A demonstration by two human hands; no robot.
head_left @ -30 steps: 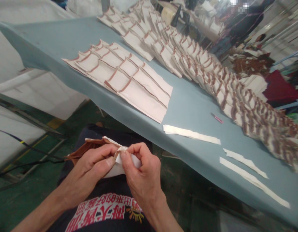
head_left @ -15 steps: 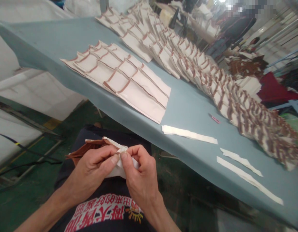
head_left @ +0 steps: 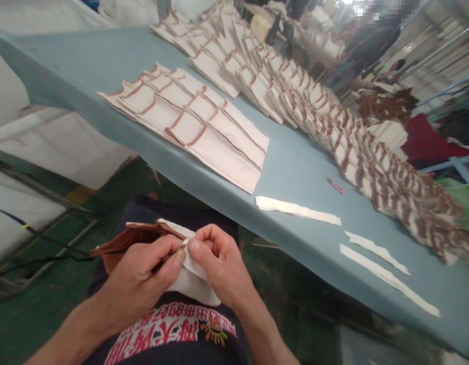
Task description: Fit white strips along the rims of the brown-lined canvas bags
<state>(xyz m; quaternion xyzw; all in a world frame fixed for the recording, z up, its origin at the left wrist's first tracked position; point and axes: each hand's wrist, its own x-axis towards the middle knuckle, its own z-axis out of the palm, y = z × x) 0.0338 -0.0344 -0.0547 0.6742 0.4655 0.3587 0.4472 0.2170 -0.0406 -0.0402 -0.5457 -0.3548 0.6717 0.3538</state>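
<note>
Over my lap, both hands pinch a white and brown fabric piece (head_left: 198, 286) along its edge. My left hand (head_left: 143, 276) is closed on the brown-edged part, thumb and forefinger together. Just beside it, my right hand (head_left: 221, 263) grips the white edge, its thumb pressing on top. The fingertips of both hands nearly meet. Brown folds (head_left: 124, 243) of the piece spread out behind my left hand, and a white flap hangs below the fingers. Exactly what lies between the fingertips is hidden.
A blue-grey table (head_left: 299, 177) slants across in front of me. On it lie overlapping cream pieces with brown edges (head_left: 204, 121), a long row of similar pieces (head_left: 295, 96), white strips (head_left: 299, 210) and a small pink-handled tool (head_left: 336, 185). A person (head_left: 367, 45) is in the background.
My hands have shifted slightly along the fabric's edge. More of the white flap now shows below them, and the brown folds extend farther left. The view has moved a little.
</note>
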